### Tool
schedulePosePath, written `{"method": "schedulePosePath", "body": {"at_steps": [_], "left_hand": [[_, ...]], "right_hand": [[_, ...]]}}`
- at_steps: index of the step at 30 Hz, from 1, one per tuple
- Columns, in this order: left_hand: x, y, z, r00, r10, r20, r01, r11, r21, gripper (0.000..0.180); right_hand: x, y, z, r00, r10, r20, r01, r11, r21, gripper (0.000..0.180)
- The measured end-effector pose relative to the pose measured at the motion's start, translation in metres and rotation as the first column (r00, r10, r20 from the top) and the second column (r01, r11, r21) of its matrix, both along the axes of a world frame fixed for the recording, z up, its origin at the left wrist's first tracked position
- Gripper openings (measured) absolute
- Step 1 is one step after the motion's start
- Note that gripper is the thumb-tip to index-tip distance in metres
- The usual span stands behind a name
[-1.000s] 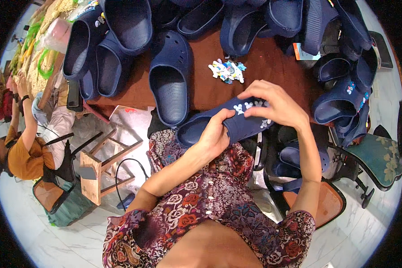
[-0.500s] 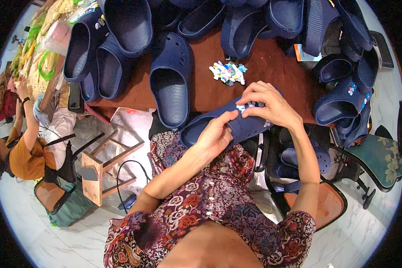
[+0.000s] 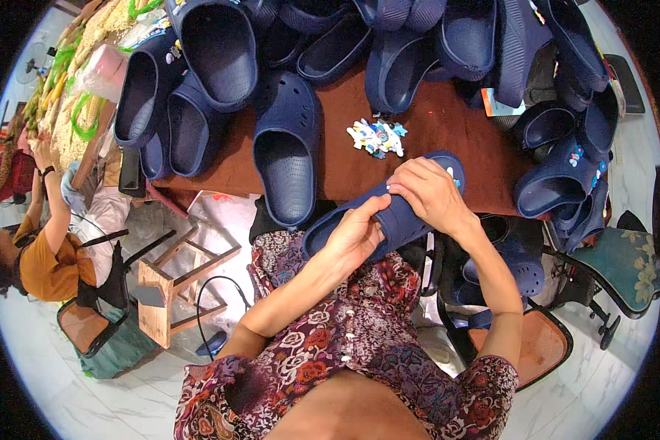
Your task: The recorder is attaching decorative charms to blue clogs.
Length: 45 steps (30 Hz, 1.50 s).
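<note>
A navy foam clog (image 3: 400,233) lies tilted across the table's front edge, its heel toward my lap and its toe to the upper right. My left hand (image 3: 356,231) grips its side, with the thumb over the strap by the foot opening. Bent and pressed together, the fingers of my right hand (image 3: 433,194) lie on the clog's upper and cover whatever is under them. A small white charm (image 3: 456,178) shows near the toe, past my right hand. Just beyond sits a pile of colourful shoe charms (image 3: 377,138) on the brown cloth (image 3: 418,132).
A single clog (image 3: 289,150) lies left of the charms; more clogs (image 3: 220,55) crowd the far side. Decorated clogs (image 3: 557,176) stand at the right. A wooden stool (image 3: 154,304) and a green chair (image 3: 612,268) flank me. At far left another person (image 3: 51,253) sits.
My right hand has gone from a raised pinch on a blue-and-white charm to fingers folded down over the clog's upper, hiding that spot. The view has shifted slightly.
</note>
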<state>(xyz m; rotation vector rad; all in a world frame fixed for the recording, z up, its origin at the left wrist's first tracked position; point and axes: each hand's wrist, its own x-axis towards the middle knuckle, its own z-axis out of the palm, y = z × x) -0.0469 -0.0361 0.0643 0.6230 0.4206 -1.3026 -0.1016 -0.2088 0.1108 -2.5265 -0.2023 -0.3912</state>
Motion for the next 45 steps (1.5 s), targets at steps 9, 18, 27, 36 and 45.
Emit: {"method": "schedulePosePath", "body": {"at_steps": [9, 18, 27, 36, 45], "left_hand": [[-0.004, -0.001, 0.01, 1.0, 0.03, -0.004, -0.03, 1.0, -0.004, 0.033], [-0.001, -0.011, 0.018, 0.994, 0.061, -0.085, -0.06, 0.998, 0.015, 0.031], [0.0, -0.015, 0.012, 0.973, 0.052, -0.225, -0.044, 0.998, 0.039, 0.033], [0.004, -0.016, 0.01, 0.962, 0.054, -0.268, -0.048, 0.998, 0.028, 0.032], [0.009, -0.017, 0.017, 0.971, -0.022, -0.239, 0.012, 0.999, -0.043, 0.038]], "right_hand": [[0.018, -0.03, 0.013, 0.923, -0.296, -0.247, 0.378, 0.826, 0.419, 0.021], [0.078, -0.03, -0.023, 0.986, -0.121, -0.118, 0.124, 0.992, 0.011, 0.02], [0.088, -0.023, -0.031, 0.961, -0.159, -0.227, 0.101, 0.964, -0.248, 0.022], [0.03, -0.051, 0.035, 0.971, -0.052, -0.235, 0.068, 0.996, 0.06, 0.022], [-0.013, -0.038, 0.038, 0.938, 0.013, -0.345, -0.004, 1.0, 0.027, 0.042]]}}
